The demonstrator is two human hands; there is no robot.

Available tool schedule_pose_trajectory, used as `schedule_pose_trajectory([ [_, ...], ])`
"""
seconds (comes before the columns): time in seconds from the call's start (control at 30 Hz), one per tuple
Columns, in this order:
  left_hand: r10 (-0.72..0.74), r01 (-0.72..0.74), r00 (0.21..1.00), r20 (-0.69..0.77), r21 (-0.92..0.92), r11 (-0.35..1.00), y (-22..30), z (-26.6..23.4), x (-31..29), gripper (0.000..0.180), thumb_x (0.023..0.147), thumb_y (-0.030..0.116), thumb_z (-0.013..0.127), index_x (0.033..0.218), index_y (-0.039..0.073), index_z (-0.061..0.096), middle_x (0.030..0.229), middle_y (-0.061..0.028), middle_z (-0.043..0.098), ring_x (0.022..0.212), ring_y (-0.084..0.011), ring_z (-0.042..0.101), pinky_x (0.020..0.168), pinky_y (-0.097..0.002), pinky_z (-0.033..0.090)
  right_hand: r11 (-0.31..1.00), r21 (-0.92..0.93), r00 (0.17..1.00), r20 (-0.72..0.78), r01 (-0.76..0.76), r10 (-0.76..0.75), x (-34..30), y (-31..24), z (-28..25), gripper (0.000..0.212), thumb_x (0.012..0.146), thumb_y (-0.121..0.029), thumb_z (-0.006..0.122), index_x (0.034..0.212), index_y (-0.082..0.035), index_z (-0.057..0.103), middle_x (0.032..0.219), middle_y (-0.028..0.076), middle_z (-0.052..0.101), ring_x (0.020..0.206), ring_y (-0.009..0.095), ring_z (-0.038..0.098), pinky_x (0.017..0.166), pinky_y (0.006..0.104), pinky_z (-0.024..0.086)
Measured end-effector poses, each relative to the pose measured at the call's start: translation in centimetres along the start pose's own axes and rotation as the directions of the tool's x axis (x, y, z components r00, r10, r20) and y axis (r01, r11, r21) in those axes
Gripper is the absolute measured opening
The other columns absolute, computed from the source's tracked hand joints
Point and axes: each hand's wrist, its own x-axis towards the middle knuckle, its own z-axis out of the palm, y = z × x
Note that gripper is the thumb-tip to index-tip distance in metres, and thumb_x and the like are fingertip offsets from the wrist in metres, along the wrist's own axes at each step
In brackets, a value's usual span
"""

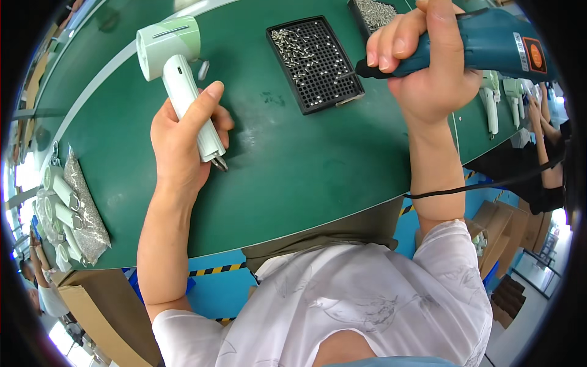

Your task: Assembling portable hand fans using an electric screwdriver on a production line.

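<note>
Smooth pale-green cylinder-headed device [183, 92] is held by the curled left hand [176, 139]; teal screwdriver [492, 46] is clasped in the right hand [435, 73], bit [347, 76] seemingly over gridded black tray [324, 87].

Widest passage noted: the bare green worktop [306, 159] between the left hand [186, 131] and the right forearm [437, 165], running from the near edge up to the black tray [324, 105]. A second lane lies between that tray and the pale green device [178, 85] in the left hand; a small loose piece [203, 70] sits just beside the device. The tray's right side is obstructed by the power screwdriver [489, 43] gripped in the right hand [428, 67], its bit reaching toward the tray; contact cannot be determined. The black cable [489, 187] crosses near the worktop's right front edge. A filled bag [85, 208] blocks the left end.
</note>
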Motion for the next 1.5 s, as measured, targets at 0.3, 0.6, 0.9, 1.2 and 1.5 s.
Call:
schedule_pose_trajectory([
  [0.3, -0.101, 0.098, 0.994, 0.036, 0.089, 0.991, 0.4, 0.1, -0.7, 0.043, 0.099, 0.034, 0.067, 0.112, -0.006, 0.058, 0.075, -0.0136, 0.065, 0.058, -0.0196, 0.067, 0.050, -0.0319, 0.056, 1.000, -0.006, 1.000, 0.019, -0.009, 0.009, -0.1, 0.5, -0.2, 0.019, 0.106, -0.016, 0.057, 0.108, 0.003, 0.056, 0.060, 0.009, 0.054, 0.041, 0.018, 0.051, 0.042, 0.0344, 0.049],
  [0.6, 0.002, 0.000, 0.986, 0.164, -0.016, 1.000, -0.6, 0.1, -0.1, 0.039, 0.106, 0.027, 0.055, 0.124, -0.007, 0.052, 0.103, -0.0201, 0.071, 0.088, -0.0252, 0.073, 0.065, -0.0368, 0.063, 1.000, 0.021, 0.998, 0.062, 0.007, -0.008, 0.2, 1.2, -0.7, 0.017, 0.105, -0.013, 0.059, 0.108, 0.003, 0.056, 0.059, 0.008, 0.054, 0.041, 0.018, 0.051, 0.042, 0.0337, 0.049],
  [0.9, 0.008, 0.033, 0.970, 0.242, -0.165, 0.986, -1.1, 1.1, -0.3, 0.041, 0.105, 0.019, 0.061, 0.134, -0.008, 0.051, 0.126, -0.0215, 0.066, 0.113, -0.0339, 0.070, 0.087, -0.0445, 0.064, 0.992, -0.126, 0.997, 0.074, -0.006, 0.016, -0.9, 0.7, 1.4, 0.014, 0.098, -0.002, 0.067, 0.103, 0.000, 0.054, 0.062, 0.008, 0.057, 0.043, 0.016, 0.054, 0.042, 0.0314, 0.048],
  [1.2, -0.090, 0.095, 0.961, 0.263, -0.004, 0.995, -1.2, 1.5, -0.4, 0.036, 0.102, 0.020, 0.069, 0.121, -0.008, 0.059, 0.107, -0.0171, 0.073, 0.097, -0.0285, 0.076, 0.083, -0.0389, 0.064, 0.997, -0.078, 0.997, 0.071, 0.017, -0.011, -0.3, 1.2, 0.7, 0.011, 0.098, -0.002, 0.067, 0.102, 0.001, 0.058, 0.061, 0.008, 0.058, 0.043, 0.017, 0.055, 0.043, 0.0311, 0.049],
  [1.5, -0.081, 0.076, 0.974, 0.213, 0.035, 0.997, -1.3, 1.9, -0.4, 0.033, 0.100, 0.016, 0.071, 0.119, -0.008, 0.060, 0.106, -0.0152, 0.073, 0.093, -0.0245, 0.076, 0.079, -0.0342, 0.064, 0.995, -0.083, 0.998, 0.042, 0.051, -0.048, -0.4, 0.1, 1.1, 0.012, 0.102, -0.008, 0.063, 0.102, 0.002, 0.057, 0.060, 0.008, 0.055, 0.042, 0.017, 0.051, 0.044, 0.0324, 0.050],
])
